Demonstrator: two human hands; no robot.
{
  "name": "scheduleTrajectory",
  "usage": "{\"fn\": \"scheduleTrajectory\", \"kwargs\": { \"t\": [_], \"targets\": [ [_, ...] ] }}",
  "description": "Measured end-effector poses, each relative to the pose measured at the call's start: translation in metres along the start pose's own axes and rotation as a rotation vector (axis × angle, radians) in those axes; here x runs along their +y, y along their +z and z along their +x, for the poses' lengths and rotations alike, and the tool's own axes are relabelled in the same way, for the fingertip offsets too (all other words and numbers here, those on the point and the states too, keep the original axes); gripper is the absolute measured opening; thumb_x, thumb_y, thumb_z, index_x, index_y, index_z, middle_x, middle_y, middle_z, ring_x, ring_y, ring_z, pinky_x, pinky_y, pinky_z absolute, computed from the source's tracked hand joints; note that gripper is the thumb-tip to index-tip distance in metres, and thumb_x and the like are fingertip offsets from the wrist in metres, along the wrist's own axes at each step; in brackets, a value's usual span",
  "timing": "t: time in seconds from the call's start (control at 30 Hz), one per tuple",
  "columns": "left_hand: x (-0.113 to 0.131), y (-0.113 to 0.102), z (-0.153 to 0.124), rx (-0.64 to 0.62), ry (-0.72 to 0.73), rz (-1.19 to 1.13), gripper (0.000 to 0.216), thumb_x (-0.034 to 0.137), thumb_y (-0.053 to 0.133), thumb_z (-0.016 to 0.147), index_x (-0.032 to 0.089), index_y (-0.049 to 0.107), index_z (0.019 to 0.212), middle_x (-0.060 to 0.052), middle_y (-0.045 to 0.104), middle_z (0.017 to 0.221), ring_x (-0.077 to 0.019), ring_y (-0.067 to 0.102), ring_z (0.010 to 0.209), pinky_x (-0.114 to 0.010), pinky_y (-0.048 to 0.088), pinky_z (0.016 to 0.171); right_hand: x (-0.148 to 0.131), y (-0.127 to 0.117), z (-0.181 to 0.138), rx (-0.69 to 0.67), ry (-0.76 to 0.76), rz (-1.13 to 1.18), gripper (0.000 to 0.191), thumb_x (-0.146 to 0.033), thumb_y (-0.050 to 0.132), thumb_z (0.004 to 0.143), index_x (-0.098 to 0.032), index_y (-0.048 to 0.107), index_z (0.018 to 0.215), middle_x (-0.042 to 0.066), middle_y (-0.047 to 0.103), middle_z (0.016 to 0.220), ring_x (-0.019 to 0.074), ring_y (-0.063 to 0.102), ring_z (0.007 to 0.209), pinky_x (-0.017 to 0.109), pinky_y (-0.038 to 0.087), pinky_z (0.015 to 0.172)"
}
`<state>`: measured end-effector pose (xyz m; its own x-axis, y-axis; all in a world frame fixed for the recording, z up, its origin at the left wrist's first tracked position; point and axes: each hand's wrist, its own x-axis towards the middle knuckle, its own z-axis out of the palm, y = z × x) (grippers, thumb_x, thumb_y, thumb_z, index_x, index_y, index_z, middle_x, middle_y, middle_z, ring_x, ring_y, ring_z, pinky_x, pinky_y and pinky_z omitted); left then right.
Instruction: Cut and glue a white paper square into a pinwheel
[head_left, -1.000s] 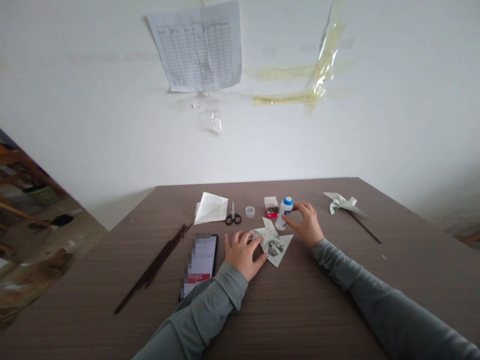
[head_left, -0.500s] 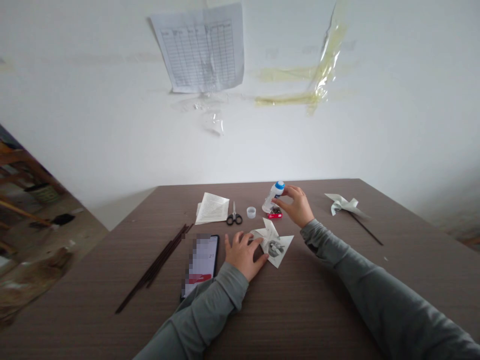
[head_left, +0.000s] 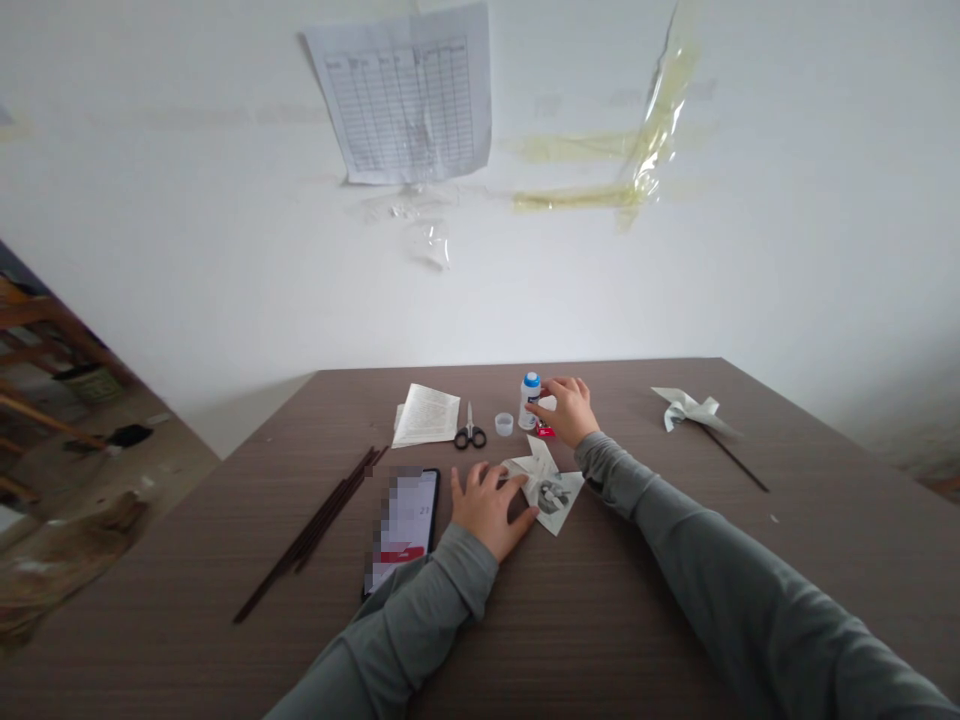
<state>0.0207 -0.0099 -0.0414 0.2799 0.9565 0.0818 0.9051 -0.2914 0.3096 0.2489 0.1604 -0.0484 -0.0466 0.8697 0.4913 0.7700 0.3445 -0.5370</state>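
Observation:
My left hand [head_left: 487, 505] lies flat with fingers spread on a folded paper pinwheel [head_left: 546, 485] in the middle of the brown table [head_left: 600, 620]. My right hand [head_left: 566, 408] reaches to the far side and is closed round a small white glue bottle with a blue top [head_left: 529, 399], which stands upright. A small red box of pins [head_left: 546, 430] peeks out under that hand. The bottle's clear cap [head_left: 504, 423] sits on the table just left of the bottle.
Black scissors [head_left: 470, 432] and folded printed pages [head_left: 427, 414] lie at the back. A phone [head_left: 405, 525] and several dark thin sticks [head_left: 315, 525] lie left. A finished pinwheel on a stick [head_left: 694, 413] lies at the right. A wall rises behind the table.
My right hand lifted the glue bottle from beside the pinwheel, carried it back and left, and now holds it upright near the clear cap. My left hand stayed on the paper.

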Motion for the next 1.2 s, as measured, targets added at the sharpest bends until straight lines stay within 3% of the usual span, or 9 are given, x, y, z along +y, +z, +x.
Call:
{"fn": "scheduleTrajectory", "kwargs": {
  "t": [0.43,0.63,0.8,0.9,1.03,1.2],
  "targets": [
    [0.0,0.003,0.001,0.0,0.002,0.004,0.046,0.047,0.092,0.115,0.039,0.095,0.161,-0.014,0.086,0.173,-0.053,0.065,0.172,-0.098,0.038,0.151,0.0,0.006,-0.003,-0.036,0.058,-0.074,0.028,-0.036,0.099,0.103,-0.034,0.094,0.131,0.013,0.095,0.136,0.045,0.075,0.151,0.079,0.043,0.147],
    [0.002,0.001,0.002,-0.01,-0.02,0.024,0.047,0.045,0.095,0.114,0.041,0.095,0.161,-0.012,0.086,0.174,-0.0518,0.065,0.175,-0.096,0.038,0.153,-0.002,0.005,-0.006,-0.033,0.06,-0.07,0.027,-0.039,0.098,0.105,-0.036,0.094,0.132,0.012,0.095,0.137,0.0458,0.073,0.148,0.077,0.046,0.141],
    [0.001,0.002,0.003,-0.003,-0.014,0.02,0.047,0.044,0.095,0.114,0.04,0.095,0.16,-0.014,0.086,0.173,-0.0526,0.065,0.174,-0.097,0.039,0.152,0.0,0.002,-0.012,-0.002,0.035,-0.083,0.046,-0.037,0.1,0.104,-0.032,0.091,0.149,0.018,0.087,0.164,0.0483,0.07,0.156,0.075,0.048,0.142],
    [-0.001,0.003,0.002,0.025,-0.009,-0.003,0.043,0.044,0.098,0.111,0.042,0.098,0.154,-0.013,0.088,0.169,-0.0529,0.067,0.171,-0.098,0.039,0.151,0.005,-0.007,-0.022,0.066,0.033,-0.082,0.052,-0.037,0.099,0.103,-0.028,0.089,0.154,0.021,0.084,0.165,0.0497,0.072,0.155,0.073,0.056,0.136],
    [-0.002,0.005,0.001,0.034,0.011,-0.015,0.042,0.043,0.097,0.111,0.04,0.098,0.154,-0.014,0.088,0.169,-0.0536,0.068,0.169,-0.1,0.04,0.15,0.013,-0.03,-0.048,0.046,-0.173,-0.005,0.026,-0.039,0.09,0.112,-0.031,0.095,0.137,0.017,0.09,0.147,0.0447,0.079,0.141,0.067,0.063,0.128],
    [-0.001,0.006,0.001,0.048,0.014,-0.004,0.042,0.043,0.097,0.112,0.04,0.098,0.154,-0.014,0.087,0.169,-0.0537,0.068,0.169,-0.1,0.041,0.149,0.019,-0.056,-0.086,-0.195,-0.441,0.091,0.021,-0.044,0.081,0.122,-0.036,0.1,0.126,0.01,0.098,0.126,0.0367,0.086,0.129,0.061,0.064,0.128]
  ]
}}
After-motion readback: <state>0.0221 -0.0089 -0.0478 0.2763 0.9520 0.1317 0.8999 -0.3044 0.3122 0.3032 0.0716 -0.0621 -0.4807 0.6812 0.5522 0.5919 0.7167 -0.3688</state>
